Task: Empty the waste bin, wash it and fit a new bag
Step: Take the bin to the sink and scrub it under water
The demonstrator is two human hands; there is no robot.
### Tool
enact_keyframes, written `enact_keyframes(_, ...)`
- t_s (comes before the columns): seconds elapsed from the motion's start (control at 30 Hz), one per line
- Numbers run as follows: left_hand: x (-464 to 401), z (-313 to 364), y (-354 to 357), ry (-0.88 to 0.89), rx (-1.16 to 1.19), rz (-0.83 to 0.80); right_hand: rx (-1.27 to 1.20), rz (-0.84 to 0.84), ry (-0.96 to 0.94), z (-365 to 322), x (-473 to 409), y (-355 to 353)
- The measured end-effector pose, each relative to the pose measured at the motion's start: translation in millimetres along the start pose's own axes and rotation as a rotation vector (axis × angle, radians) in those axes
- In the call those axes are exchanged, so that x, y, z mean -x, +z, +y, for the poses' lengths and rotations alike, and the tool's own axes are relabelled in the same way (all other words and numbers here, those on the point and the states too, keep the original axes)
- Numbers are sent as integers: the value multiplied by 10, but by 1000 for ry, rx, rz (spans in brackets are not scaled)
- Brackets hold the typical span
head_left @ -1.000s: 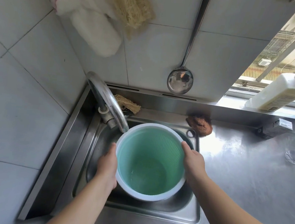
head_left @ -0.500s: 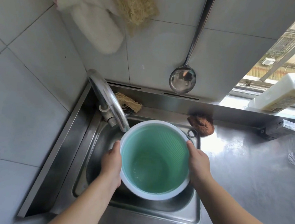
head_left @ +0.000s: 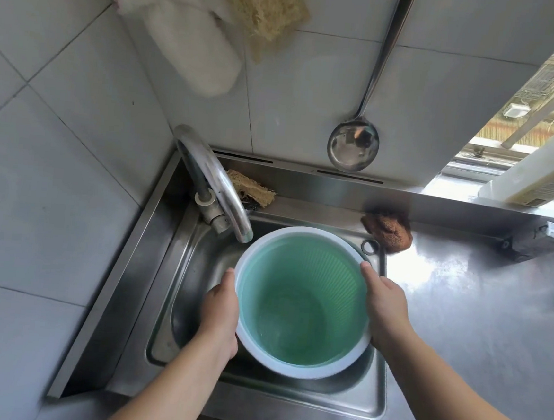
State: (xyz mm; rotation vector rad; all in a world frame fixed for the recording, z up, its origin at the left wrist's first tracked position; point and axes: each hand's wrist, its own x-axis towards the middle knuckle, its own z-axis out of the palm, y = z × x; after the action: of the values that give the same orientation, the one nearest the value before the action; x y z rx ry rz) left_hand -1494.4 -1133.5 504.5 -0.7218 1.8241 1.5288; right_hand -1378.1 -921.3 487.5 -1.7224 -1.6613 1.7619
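While I hold the waste bin (head_left: 301, 302) over the sink (head_left: 346, 400), my left hand (head_left: 221, 309) gripping its white rim on one side and my right hand (head_left: 382, 306) gripping the opposite side, the risk I see is a wet rim sliding out of my fingers. There seems to be a little water in the bottom, so a tilt towards me could spill it over the sink's front edge. The tap (head_left: 217, 188) spout hangs just beyond my left hand, almost touching the rim, so lifting straight up could knock it. Beyond my right hand a brown scourer (head_left: 387, 229) lies on the bench (head_left: 461, 309); a ladle (head_left: 353, 146) hangs on the wall above, and a loofah (head_left: 250, 190) lies behind the tap
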Motion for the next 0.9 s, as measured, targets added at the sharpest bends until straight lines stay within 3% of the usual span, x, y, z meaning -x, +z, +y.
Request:
enact_keyframes(0.13, 10, 91, -136, 56, 8, 39, -32, -35, 0, -24, 125, 113)
enact_keyframes(0.43, 263, 195, -227, 72, 75, -57, -84, -42, -6, -362, 417, -105)
enact_keyframes(0.9, 926, 294, -78, 48, 212, -293, 63, 16, -372, -1163, 1087, -862)
